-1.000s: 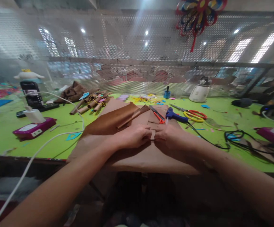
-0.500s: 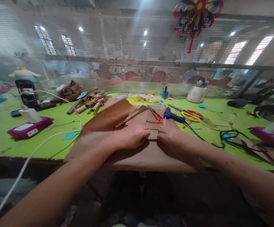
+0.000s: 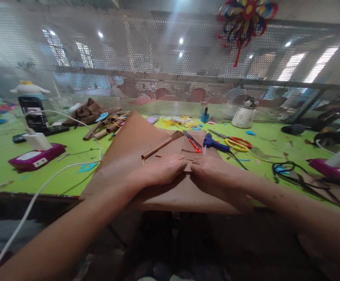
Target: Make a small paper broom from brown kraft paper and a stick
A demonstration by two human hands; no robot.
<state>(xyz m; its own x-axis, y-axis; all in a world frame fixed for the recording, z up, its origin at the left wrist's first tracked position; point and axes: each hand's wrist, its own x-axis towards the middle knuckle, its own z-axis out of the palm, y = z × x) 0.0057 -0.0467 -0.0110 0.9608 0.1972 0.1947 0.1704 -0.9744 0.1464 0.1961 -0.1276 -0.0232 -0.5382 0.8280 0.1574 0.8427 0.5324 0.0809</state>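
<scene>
A large sheet of brown paper (image 3: 123, 156) lies over the table's front edge, its far left part rising to a point. On it, my left hand (image 3: 170, 168) and my right hand (image 3: 209, 169) are close together, fingers curled. Both pinch a narrow piece of brown paper (image 3: 188, 172) whose dark edge shows in the small gap between them; its ends are hidden by the fingers. Just beyond lie a paper tube (image 3: 162, 145) with a frayed end, a red-handled cutter (image 3: 194, 142) and a blue glue gun (image 3: 215, 143).
Scissors (image 3: 237, 143) with red and yellow handles lie right of the glue gun. Several paper tubes (image 3: 99, 128) are piled at back left. A white cable (image 3: 52, 175) crosses from a purple power strip (image 3: 38, 157). Black cable (image 3: 287, 173), a phone (image 3: 33, 113) and a white bottle (image 3: 244, 113) stand around.
The brown sheet's curled far left part has opened out and now stands up to a point. My right hand has shifted slightly left, narrowing the gap between my hands.
</scene>
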